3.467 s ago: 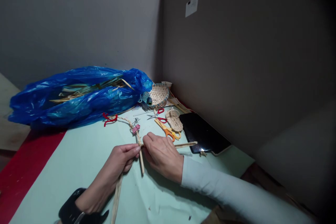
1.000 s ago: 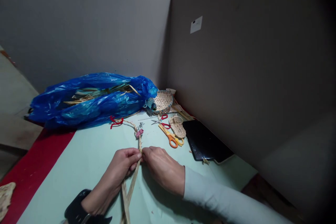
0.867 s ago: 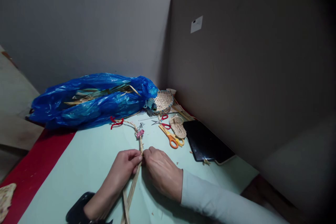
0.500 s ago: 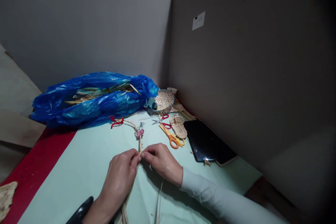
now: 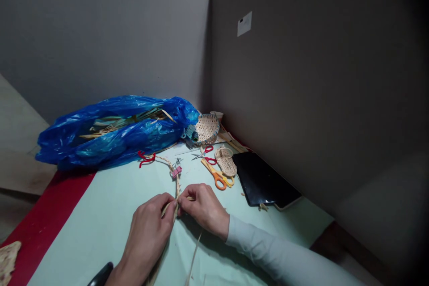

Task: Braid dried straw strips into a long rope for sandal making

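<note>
Braid (image 5: 178, 183) lies near the middle of the table (image 5: 100, 219), its working end between the fingertips of both hands. The left hand (image 5: 147, 228) pinches that end between thumb and forefinger. The right hand (image 5: 204, 210) meets it there, thumb and forefinger pressed together on a strip (image 5: 191, 198); its other fingers are curled, and what they hold, if anything, cannot be told.

A second ago, long strips crossed in full sight below the hands; now they run mostly under the left hand, while a bent length shows between its thumb and forefinger. The short piece at the right fingers has also come into sight. This suggests one strand is being folded across the others, with the plait still under way. A thin loose strand (image 5: 193, 257) trails below the right hand.

Just beyond the hands, the clip (image 5: 176, 172) sits on the braid as before, and past it the far end reaches the red ties (image 5: 146, 159). To the right lie red scissors (image 5: 207, 159), orange scissors (image 5: 215, 175), a woven sole (image 5: 226, 161) and a tablet (image 5: 261, 183). Farther back, the blue bag (image 5: 150, 138) holds more strips beside the basket (image 5: 209, 127).
</note>
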A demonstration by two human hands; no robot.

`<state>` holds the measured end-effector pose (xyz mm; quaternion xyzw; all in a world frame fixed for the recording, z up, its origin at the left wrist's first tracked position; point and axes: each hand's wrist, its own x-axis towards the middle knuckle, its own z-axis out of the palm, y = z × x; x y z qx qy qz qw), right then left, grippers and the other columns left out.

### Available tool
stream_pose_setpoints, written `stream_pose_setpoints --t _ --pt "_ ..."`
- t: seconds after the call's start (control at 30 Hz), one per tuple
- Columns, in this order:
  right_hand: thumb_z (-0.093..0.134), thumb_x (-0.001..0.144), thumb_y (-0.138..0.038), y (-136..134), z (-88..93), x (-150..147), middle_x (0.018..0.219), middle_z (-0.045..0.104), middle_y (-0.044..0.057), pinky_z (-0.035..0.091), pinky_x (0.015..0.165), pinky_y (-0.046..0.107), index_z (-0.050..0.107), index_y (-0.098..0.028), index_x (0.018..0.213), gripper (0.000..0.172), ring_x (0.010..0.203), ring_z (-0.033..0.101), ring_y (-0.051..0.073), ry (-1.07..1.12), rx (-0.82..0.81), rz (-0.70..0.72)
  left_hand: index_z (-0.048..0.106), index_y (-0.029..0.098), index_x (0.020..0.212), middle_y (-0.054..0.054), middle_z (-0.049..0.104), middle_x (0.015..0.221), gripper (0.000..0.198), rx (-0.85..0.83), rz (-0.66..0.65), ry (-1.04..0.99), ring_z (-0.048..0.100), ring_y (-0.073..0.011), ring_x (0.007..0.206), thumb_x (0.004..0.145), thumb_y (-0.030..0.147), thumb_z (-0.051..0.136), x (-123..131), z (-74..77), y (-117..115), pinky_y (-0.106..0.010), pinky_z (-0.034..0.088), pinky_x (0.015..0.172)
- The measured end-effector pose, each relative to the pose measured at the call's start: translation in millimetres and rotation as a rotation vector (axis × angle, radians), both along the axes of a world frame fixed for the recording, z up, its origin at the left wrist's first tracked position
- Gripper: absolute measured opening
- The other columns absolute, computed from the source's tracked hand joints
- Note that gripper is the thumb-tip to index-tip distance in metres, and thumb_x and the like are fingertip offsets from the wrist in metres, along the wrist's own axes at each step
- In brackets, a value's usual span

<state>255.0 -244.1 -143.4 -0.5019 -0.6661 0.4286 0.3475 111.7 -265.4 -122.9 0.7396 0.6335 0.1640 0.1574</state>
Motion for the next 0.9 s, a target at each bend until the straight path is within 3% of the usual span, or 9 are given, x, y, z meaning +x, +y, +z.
stream_pose_setpoints --t 0.13,0.23,0.37,0.5,0.63,0.67,0.73,0.83,0.9 --pt "0.053 0.075 -0.017 1 -4.0 -1 0.06 0.065 0.002 0.035 0.056 0.02 0.072 -0.013 0.069 0.02 0.057 0.051 0.011 0.013 0.024 -0.052 0.063 0.022 0.077 -0.004 0.067 0.074 0.025 0.273 -0.056 0.211 0.065 -0.0214 0.065 0.091 0.025 0.043 4 -9.7 -11 -0.03 0.04 0.057" --pt "0.055 0.072 -0.015 5 -9.9 0 0.059 0.061 0.0 0.035 0.056 0.02 0.071 -0.012 0.069 0.017 0.058 0.05 0.01 0.064 -0.023 -0.06 0.066 0.019 0.081 -0.003 0.065 0.069 0.026 0.489 -0.15 0.407 0.064 -0.0192 0.055 0.085 0.006 0.044 11 -18.6 -20 -0.028 0.041 0.048" --pt "0.058 0.073 -0.02 11 -17.4 2 0.056 0.056 -0.001 0.036 0.055 0.02 0.07 -0.012 0.067 0.015 0.056 0.047 0.01 0.186 -0.127 -0.008 0.069 0.011 0.09 -0.004 0.065 0.069 0.042 0.596 -0.257 0.665 0.063 -0.018 0.053 0.073 -0.012 0.038 23 -30.5 -31 -0.026 0.047 0.048" --pt "0.061 0.07 -0.02 13 -19.0 4 0.06 0.059 0.0 0.037 0.056 0.02 0.069 -0.012 0.066 0.012 0.059 0.048 0.01 0.227 -0.169 -0.009 0.069 0.006 0.09 -0.011 0.066 0.071 0.035 0.654 -0.28 0.725 0.065 -0.0222 0.061 0.076 -0.008 0.04 28 -33.3 -39 -0.029 0.049 0.051" --pt "0.061 0.07 -0.02 11 -14.0 8 0.058 0.058 -0.001 0.035 0.055 0.02 0.067 -0.011 0.066 0.011 0.056 0.046 0.01 0.298 -0.201 0.009 0.067 0.018 0.087 -0.007 0.065 0.077 0.024 0.382 -0.233 0.215 0.064 -0.0217 0.069 0.091 0.024 0.045 11 -13.3 -23 -0.032 0.049 0.061" --pt "0.06 0.071 -0.02 10 -12.0 8 0.056 0.057 -0.001 0.034 0.054 0.02 0.067 -0.011 0.065 0.012 0.053 0.043 0.009 0.316 -0.215 0.024 0.066 0.019 0.081 -0.007 0.065 0.078 0.026 0.308 -0.127 0.052 0.064 -0.0214 0.072 0.092 0.027 0.044 6 -7.4 -15 -0.034 0.049 0.067" --pt "0.058 0.074 -0.02 9 -7.7 10 0.055 0.056 -0.002 0.03 0.05 0.02 0.065 -0.011 0.064 0.015 0.048 0.037 0.007 0.345 -0.254 0.052 0.064 0.018 0.087 -0.008 0.065 0.086 0.02 0.119 0.003 -0.273 0.062 -0.0214 0.078 0.088 0.032 0.05 -4 -0.2 2 -0.035 0.048 0.073" --pt "0.054 0.078 -0.018 7 -3.4 12 0.057 0.059 -0.002 0.026 0.047 0.02 0.065 -0.011 0.067 0.017 0.044 0.032 0.006 0.353 -0.303 0.07 0.058 0.016 0.081 -0.003 0.061 0.075 0.019 -0.449 -0.057 -0.831 0.056 -0.0137 0.06 0.083 0.035 0.057 -7 -4.9 20 -0.027 0.047 0.058" --pt "0.053 0.079 -0.016 7 -3.3 13 0.059 0.061 0.0 0.029 0.049 0.02 0.066 -0.011 0.067 0.018 0.046 0.036 0.006 0.307 -0.264 0.07 0.056 0.016 0.077 0.003 0.052 0.064 0.021 -0.64 -0.07 -1.044 0.043 -0.0063 0.045 0.08 0.035 0.061 -3 -13.1 23 -0.019 0.037 0.044"
